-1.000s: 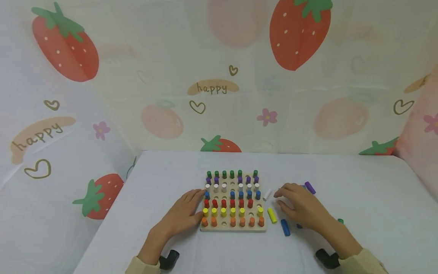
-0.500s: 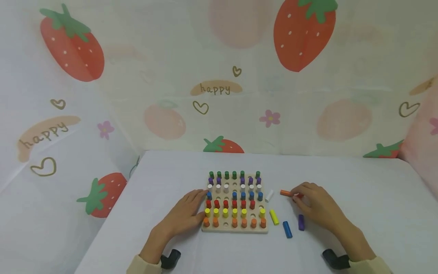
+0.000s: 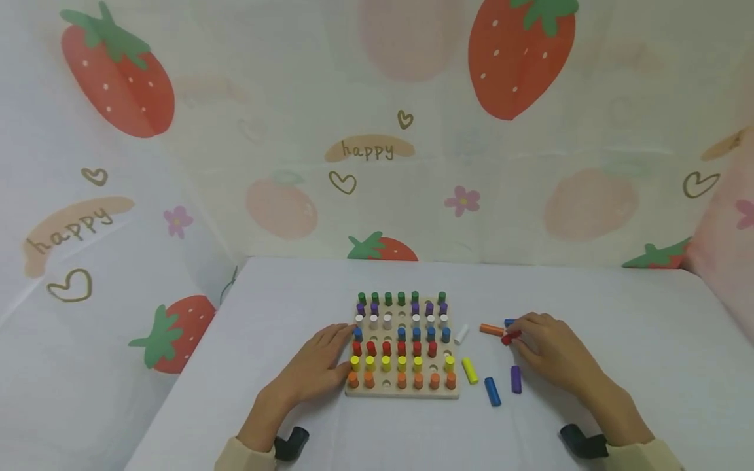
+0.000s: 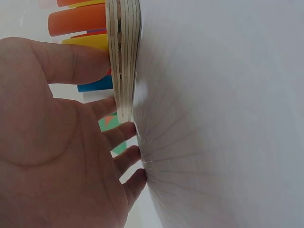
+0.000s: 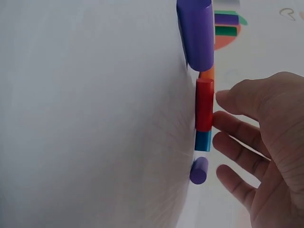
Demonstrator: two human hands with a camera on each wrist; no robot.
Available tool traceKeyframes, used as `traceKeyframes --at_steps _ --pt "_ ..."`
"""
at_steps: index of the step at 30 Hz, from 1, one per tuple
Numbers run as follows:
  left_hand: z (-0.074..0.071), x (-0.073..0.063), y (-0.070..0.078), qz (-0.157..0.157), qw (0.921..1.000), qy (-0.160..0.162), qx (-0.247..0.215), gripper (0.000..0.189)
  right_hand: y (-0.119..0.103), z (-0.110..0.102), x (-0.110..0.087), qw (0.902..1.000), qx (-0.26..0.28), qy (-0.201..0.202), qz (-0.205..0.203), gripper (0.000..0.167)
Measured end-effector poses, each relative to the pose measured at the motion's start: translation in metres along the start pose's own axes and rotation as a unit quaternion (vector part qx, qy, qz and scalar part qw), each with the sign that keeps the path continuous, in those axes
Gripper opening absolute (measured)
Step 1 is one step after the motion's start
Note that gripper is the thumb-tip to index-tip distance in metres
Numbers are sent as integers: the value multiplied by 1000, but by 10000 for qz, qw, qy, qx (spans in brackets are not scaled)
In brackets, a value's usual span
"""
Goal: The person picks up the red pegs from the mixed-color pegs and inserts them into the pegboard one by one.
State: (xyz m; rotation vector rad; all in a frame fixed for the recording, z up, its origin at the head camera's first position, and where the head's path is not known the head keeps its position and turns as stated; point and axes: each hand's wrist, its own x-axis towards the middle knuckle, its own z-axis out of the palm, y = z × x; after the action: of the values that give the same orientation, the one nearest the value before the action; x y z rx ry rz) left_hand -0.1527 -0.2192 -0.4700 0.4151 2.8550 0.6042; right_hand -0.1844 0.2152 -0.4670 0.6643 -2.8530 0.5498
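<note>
A wooden pegboard [image 3: 400,394] holds rows of coloured pegs, with several holes bare. My left hand [image 3: 315,366] rests along its left edge; in the left wrist view the thumb [image 4: 78,64] lies against the board's side and the fingertips reach the cloth. My right hand [image 3: 550,347] hovers low over loose pegs to the right. Just at its fingertips lies a red peg [image 5: 204,104], with the thumb and fingers spread beside it, not around it. An orange peg [image 3: 491,330] and a blue peg [image 5: 203,141] lie close to the red one.
Between board and right hand lie a white peg [image 3: 462,334], a yellow peg [image 3: 469,370], a blue peg [image 3: 492,391] and a purple peg [image 3: 516,379]. The table has a white cloth [image 3: 294,288]; a strawberry-print curtain [image 3: 377,209] hangs behind it.
My right hand has shifted right and uncovered the orange, red and purple pegs. Its fingers have drawn back slightly from the red peg over the last half second. The left hand stays put.
</note>
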Motion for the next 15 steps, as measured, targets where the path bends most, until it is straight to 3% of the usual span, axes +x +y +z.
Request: traceKeyframes --at_steps 15 --pt "-1 0 -2 -130 9999 -93 -23 70 10 -7 -3 9980 -322 -354 406 24"
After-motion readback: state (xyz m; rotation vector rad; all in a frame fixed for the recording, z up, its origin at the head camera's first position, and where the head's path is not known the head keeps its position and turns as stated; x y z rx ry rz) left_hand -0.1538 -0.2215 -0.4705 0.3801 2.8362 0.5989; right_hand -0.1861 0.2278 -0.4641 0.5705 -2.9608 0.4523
